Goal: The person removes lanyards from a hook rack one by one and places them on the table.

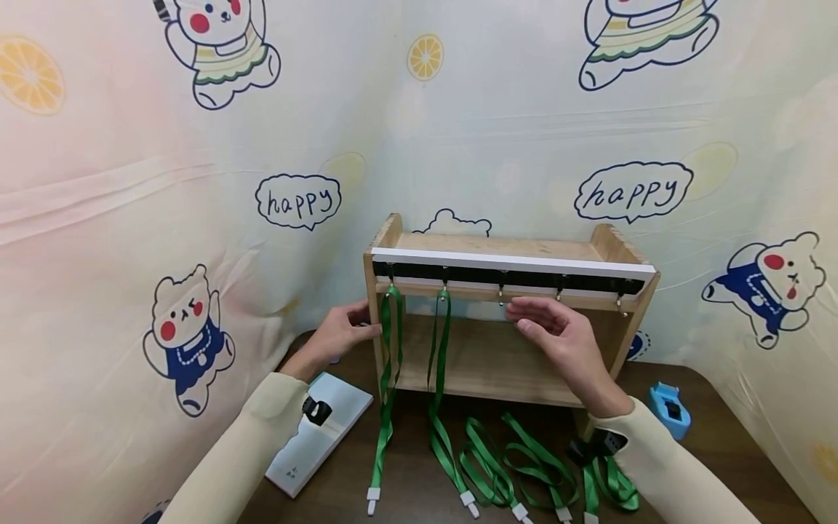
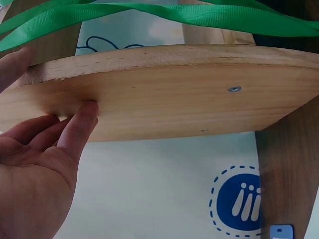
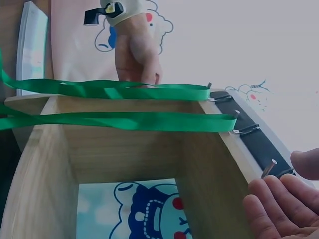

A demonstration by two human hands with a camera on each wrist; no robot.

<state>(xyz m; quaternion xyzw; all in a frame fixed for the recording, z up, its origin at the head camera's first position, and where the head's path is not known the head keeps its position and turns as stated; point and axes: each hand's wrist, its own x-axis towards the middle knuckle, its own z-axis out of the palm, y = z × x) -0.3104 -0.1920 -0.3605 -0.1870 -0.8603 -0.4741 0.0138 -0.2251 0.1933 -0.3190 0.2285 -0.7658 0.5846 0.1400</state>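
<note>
A small wooden shelf (image 1: pixel 484 356) stands on the dark table, with a row of metal hooks along a black strip (image 1: pixel 533 279) at its upper front. My left hand (image 1: pixel 337 336) holds the shelf's left side panel; in the left wrist view its fingertips (image 2: pixel 88 110) press the panel's outer face and the thumb lies at the front edge. One green lanyard (image 1: pixel 386 378) hangs from the leftmost hook, another lanyard (image 1: pixel 440 364) from the second. Beside the bare third hook (image 1: pixel 501 287) is my right hand (image 1: pixel 563 342), fingers loosely extended, palm side showing in the right wrist view, holding nothing.
Several more green lanyards (image 1: pixel 487 466) lie on the table (image 1: pixel 347 473) before the shelf. A flat pale-blue box (image 1: pixel 340 407) sits at the left, partly behind my left sleeve. To the right is a bright blue plastic object (image 1: pixel 669 411). Printed cloth (image 1: pixel 511 138) surrounds the table.
</note>
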